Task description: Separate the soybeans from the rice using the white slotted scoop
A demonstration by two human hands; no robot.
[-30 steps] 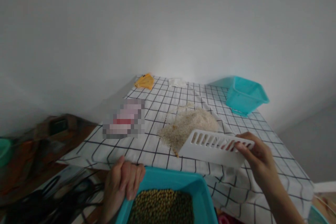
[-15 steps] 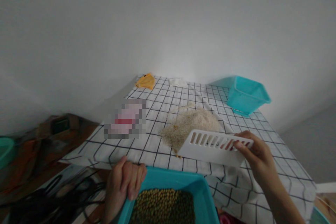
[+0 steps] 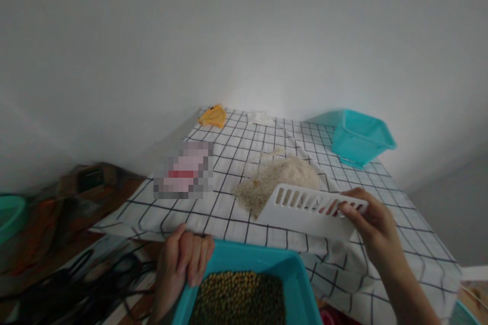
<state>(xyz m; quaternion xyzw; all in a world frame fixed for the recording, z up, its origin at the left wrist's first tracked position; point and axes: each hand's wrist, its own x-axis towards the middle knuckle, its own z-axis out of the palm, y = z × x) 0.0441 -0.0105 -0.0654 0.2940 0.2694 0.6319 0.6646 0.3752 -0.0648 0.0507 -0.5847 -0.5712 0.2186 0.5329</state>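
Observation:
My left hand point(image 3: 186, 259) has its fingers curled over the left rim of a teal plastic tub point(image 3: 259, 253). Inside the tub lie many small round yellowish and greenish beans point(image 3: 238, 297). With my right hand point(image 3: 371, 221) I grip the far right end of a white plastic piece with a row of slots point(image 3: 301, 217), thumb on the near side. Its left end touches or nearly touches a heap of pale grain point(image 3: 280, 175) on the checked tablecloth point(image 3: 217, 213). A small orange-yellow bit point(image 3: 256, 182) shows in the heap.
A second teal tub point(image 3: 362, 137) stands at the table's far right. At the back lie a yellow cloth-like item point(image 3: 213, 116) and a white one point(image 3: 260, 118). A blurred-out pinkish item point(image 3: 185, 170) rests on the left. Dark cables point(image 3: 110, 284) are below left.
The few yellow beans beside the slotted piece's left tip at the table edge no longer show there. The slotted piece has shifted very slightly up and left; my left hand keeps its hold.

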